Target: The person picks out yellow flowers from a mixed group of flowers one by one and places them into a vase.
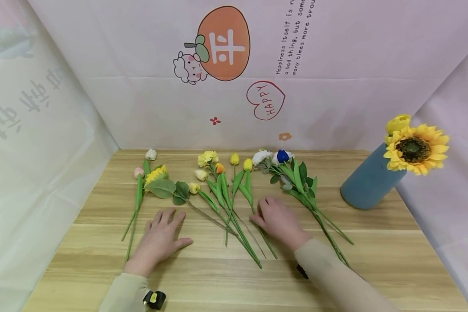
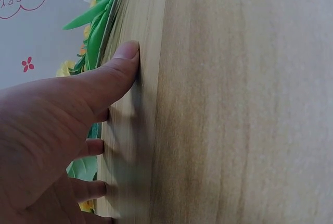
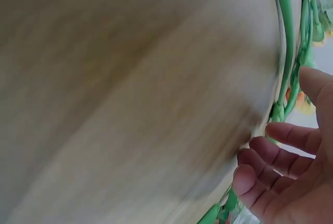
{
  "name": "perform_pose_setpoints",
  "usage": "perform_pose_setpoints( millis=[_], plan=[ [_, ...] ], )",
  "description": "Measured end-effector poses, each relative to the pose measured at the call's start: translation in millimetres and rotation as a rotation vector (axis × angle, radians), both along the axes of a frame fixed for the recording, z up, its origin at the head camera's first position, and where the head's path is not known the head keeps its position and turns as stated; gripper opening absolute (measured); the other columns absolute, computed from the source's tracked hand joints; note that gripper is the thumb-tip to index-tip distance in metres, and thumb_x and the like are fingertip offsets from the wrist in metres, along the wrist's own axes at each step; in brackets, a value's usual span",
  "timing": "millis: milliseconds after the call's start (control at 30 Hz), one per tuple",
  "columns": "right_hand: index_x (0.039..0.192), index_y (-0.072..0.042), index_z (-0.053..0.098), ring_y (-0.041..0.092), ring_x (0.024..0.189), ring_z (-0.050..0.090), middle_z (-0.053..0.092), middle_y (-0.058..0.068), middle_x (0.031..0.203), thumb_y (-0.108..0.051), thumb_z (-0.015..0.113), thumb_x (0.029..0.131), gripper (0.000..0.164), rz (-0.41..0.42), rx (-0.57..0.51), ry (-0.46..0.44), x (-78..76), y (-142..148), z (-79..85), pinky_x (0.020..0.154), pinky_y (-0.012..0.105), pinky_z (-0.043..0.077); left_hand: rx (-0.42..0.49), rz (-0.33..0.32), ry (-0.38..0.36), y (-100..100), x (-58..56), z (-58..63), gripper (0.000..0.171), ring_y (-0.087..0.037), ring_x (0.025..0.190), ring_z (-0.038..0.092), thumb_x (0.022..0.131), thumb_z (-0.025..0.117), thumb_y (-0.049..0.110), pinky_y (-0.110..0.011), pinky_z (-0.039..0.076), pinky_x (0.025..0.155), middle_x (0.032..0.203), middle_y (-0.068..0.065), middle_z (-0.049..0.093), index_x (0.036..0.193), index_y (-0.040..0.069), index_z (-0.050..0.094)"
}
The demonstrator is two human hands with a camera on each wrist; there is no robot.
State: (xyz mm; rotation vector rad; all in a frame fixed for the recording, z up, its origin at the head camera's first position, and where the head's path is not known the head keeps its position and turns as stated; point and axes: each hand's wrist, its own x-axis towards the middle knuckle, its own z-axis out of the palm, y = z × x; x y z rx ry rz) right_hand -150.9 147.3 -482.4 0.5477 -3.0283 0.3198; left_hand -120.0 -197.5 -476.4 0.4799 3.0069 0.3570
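Observation:
My left hand rests on the wooden table with its fingers spread, between the pink tulip and the middle bunch. In the left wrist view its thumb and fingertips touch the tabletop, holding nothing. My right hand is beside the stem of a yellow tulip, its fingers loosely bent. The right wrist view shows a gap between thumb and fingers, with green stems behind them. A sunflower lies ahead of my left hand. Cream tulips, an orange tulip and a yellow carnation lie mid-table.
At the right a blue vase holds a sunflower and a yellow flower. White flowers and a blue tulip lie beyond my right hand. A white tulip lies back left. Printed cloth hangs behind the wooden table.

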Motion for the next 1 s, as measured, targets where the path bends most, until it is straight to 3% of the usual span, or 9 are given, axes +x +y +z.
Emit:
perform_pose_setpoints(
  millis=[200, 433, 600, 767, 1000],
  plan=[
    [0.087, -0.011, 0.053, 0.023, 0.072, 0.051, 0.050, 0.004, 0.082, -0.032, 0.067, 0.090, 0.025, -0.026, 0.027, 0.065, -2.4, -6.8, -2.7, 0.053, 0.037, 0.048, -0.001, -0.003, 0.006, -0.7, 0.0, -0.5, 0.080, -0.051, 0.131, 0.029, 0.081, 0.070, 0.056, -0.077, 0.027, 0.095, 0.146, -0.022, 0.035, 0.144, 0.014, 0.044],
    [0.098, 0.001, 0.060, 0.027, 0.071, 0.060, 0.060, 0.012, 0.083, -0.004, 0.059, 0.091, 0.008, -0.059, 0.008, 0.085, -6.9, -6.1, -4.3, 0.054, 0.038, 0.055, 0.007, 0.000, -0.014, -0.2, 0.0, -0.5, 0.080, -0.052, 0.132, 0.027, 0.082, 0.069, 0.057, -0.077, 0.025, 0.096, 0.148, -0.022, 0.034, 0.144, 0.014, 0.043],
    [0.091, 0.002, 0.060, 0.027, 0.066, 0.061, 0.060, 0.012, 0.078, -0.001, 0.060, 0.089, 0.004, -0.111, -0.047, 0.027, -9.2, -1.7, -3.2, 0.050, 0.038, 0.054, 0.007, -0.001, -0.013, -0.3, -0.2, 0.1, 0.080, -0.052, 0.132, 0.027, 0.082, 0.069, 0.056, -0.077, 0.025, 0.096, 0.147, -0.022, 0.034, 0.144, 0.014, 0.044],
    [0.085, -0.002, 0.058, 0.024, 0.060, 0.059, 0.059, 0.009, 0.073, 0.002, 0.065, 0.083, 0.008, -0.138, -0.110, 0.023, -9.6, 4.8, 2.8, 0.048, 0.035, 0.052, 0.015, 0.005, -0.015, -0.3, -0.1, -0.8, 0.080, -0.053, 0.131, 0.026, 0.081, 0.070, 0.056, -0.077, 0.025, 0.096, 0.147, -0.023, 0.034, 0.144, 0.013, 0.044],
    [0.079, -0.003, 0.053, 0.022, 0.051, 0.054, 0.055, 0.008, 0.065, 0.000, 0.069, 0.080, 0.017, -0.115, -0.097, 0.199, -8.2, 19.4, 15.9, 0.039, 0.034, 0.047, 0.020, 0.004, -0.011, -0.6, -0.4, -1.5, 0.080, -0.054, 0.131, 0.026, 0.081, 0.070, 0.056, -0.077, 0.026, 0.095, 0.147, -0.023, 0.035, 0.144, 0.013, 0.044]
  ],
)
